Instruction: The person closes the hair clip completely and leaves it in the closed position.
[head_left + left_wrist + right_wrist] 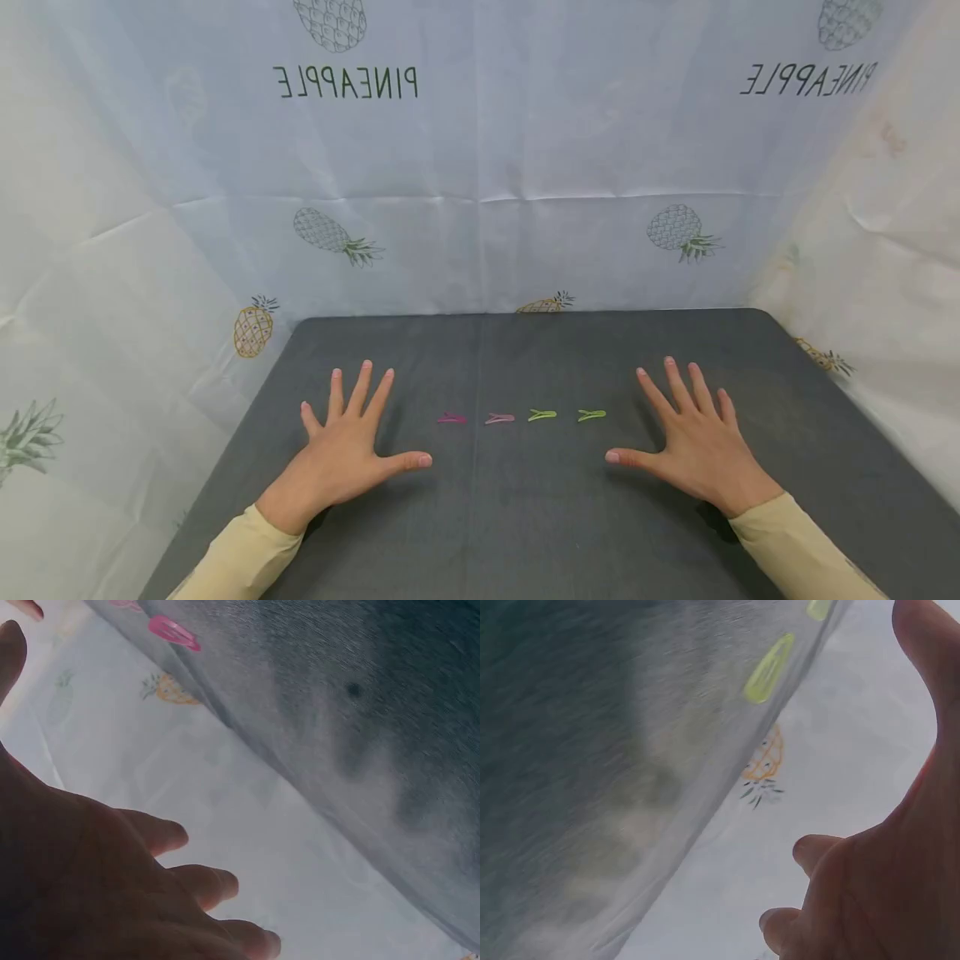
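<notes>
Across the lower frame lies a flat dark-grey tabletop (517, 533); over it, the left hand (341, 454) and right hand (701, 446) are empty, fingers spread apart. Mid-frame between them, four slim snap hair clips (549, 414), magenta, pink and yellow-green, lie untouched in a row. Judged a ready stage; lifting one would call for a fingertip pinch.

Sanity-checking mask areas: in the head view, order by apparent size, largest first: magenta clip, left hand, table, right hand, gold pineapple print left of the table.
1. Table
2. Left hand and right hand: look alike, not ranked
3. Gold pineapple print
4. Magenta clip
</notes>
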The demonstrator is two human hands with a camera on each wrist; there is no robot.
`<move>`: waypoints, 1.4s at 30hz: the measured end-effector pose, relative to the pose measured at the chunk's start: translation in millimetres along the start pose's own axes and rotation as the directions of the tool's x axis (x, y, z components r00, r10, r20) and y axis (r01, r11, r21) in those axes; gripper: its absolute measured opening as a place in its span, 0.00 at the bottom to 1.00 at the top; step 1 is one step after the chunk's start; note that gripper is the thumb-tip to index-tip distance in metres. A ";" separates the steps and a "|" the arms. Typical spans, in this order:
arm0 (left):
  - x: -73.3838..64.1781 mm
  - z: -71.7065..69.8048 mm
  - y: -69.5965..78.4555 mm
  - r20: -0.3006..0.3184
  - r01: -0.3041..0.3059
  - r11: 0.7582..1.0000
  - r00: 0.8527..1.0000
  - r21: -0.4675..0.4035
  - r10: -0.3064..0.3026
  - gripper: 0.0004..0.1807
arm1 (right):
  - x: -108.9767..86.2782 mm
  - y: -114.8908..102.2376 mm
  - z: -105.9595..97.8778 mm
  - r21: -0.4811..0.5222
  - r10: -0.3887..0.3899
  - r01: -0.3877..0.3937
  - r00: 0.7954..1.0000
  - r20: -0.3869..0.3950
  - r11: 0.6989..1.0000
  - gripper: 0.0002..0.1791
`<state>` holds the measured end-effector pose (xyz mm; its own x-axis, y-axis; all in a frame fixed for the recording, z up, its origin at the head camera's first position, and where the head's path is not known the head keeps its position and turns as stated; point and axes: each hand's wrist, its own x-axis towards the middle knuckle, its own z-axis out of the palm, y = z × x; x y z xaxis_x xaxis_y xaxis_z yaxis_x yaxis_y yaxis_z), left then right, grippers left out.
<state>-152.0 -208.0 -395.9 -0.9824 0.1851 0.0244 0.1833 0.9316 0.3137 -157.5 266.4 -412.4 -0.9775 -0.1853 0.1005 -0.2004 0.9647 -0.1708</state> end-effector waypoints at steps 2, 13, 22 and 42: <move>1.8 0.6 2.2 0.000 -0.010 1.000 1.000 -0.011 0.010 0.72 | 4.0 -6.0 -2.0 0.009 -0.012 0.012 1.000 0.007 1.000 0.72; 12.5 -0.8 20.8 0.045 -0.069 0.996 0.996 -0.050 0.071 0.67 | 40.4 -65.4 -0.3 0.029 -0.163 0.163 0.987 0.010 0.986 0.68; 23.2 -2.3 31.6 0.092 -0.139 0.989 0.985 -0.050 0.144 0.55 | 66.6 -136.6 1.4 0.017 -0.303 0.303 0.953 0.015 0.953 0.62; 45.3 -3.7 35.7 0.133 -0.170 0.981 0.974 -0.088 0.181 0.36 | 100.9 -198.1 30.6 0.075 -0.409 0.406 0.912 0.029 0.911 0.33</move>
<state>-190.1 -167.5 -380.1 -0.9193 0.3908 -0.0460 0.3442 0.8554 0.3871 -218.5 50.9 -398.5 -0.8115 -0.5691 0.1326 -0.5843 0.7894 -0.1881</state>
